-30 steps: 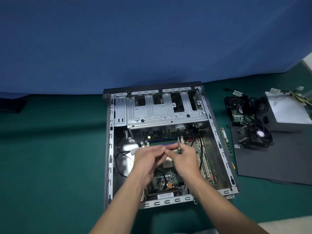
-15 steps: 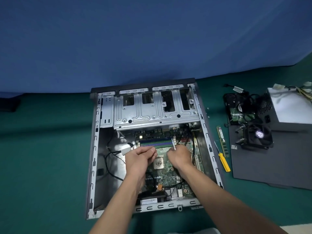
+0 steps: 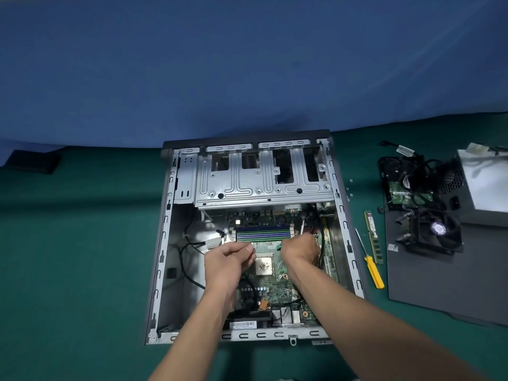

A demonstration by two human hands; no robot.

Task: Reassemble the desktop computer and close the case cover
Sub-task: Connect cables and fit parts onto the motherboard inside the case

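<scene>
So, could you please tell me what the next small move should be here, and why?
Probably lower the tip of the silver driver to a mounting hole and turn. The right hand grips it, shaft aimed at the far right of the motherboard beside the memory slots; the cooler lies outside the case, so fixing the board likely comes first. No screw is discernible.
</scene>
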